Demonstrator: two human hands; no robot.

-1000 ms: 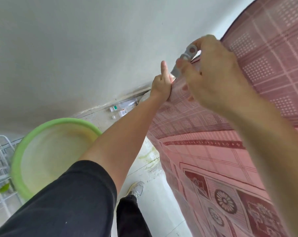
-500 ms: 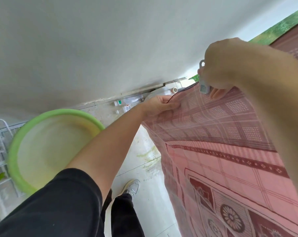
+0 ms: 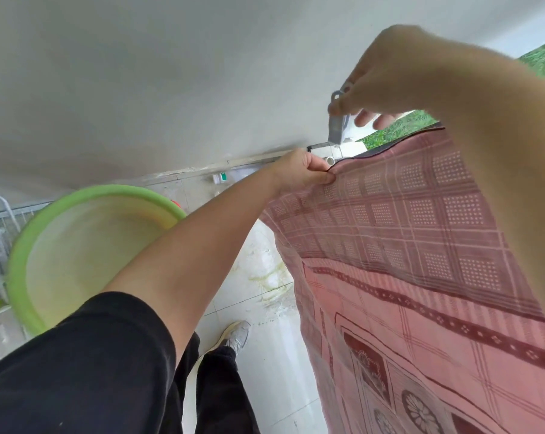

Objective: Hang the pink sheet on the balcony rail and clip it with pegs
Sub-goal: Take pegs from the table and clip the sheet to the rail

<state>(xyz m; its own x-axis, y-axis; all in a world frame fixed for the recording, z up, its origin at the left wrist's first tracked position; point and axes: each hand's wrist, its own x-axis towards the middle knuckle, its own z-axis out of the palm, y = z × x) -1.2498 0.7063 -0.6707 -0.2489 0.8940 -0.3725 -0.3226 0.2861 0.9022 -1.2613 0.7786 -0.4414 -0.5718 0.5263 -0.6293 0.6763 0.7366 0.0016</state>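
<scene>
The pink sheet [image 3: 421, 245] hangs at right, its dark-hemmed top corner pinched by the left hand [image 3: 299, 173], the right hand [image 3: 390, 76] gripping a grey peg [image 3: 336, 123] just above that edge, a green basin [image 3: 77, 252] on the floor [image 3: 264, 355] at left.

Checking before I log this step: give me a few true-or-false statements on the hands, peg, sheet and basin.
1. The left hand pinches the top edge of the pink sheet. True.
2. The right hand holds a grey peg. True.
3. The peg is already clipped onto the pink sheet. False: it is held above the edge, not on the cloth.
4. The green basin sits to the right of the pink sheet. False: it sits to the left, beyond the left arm.
</scene>
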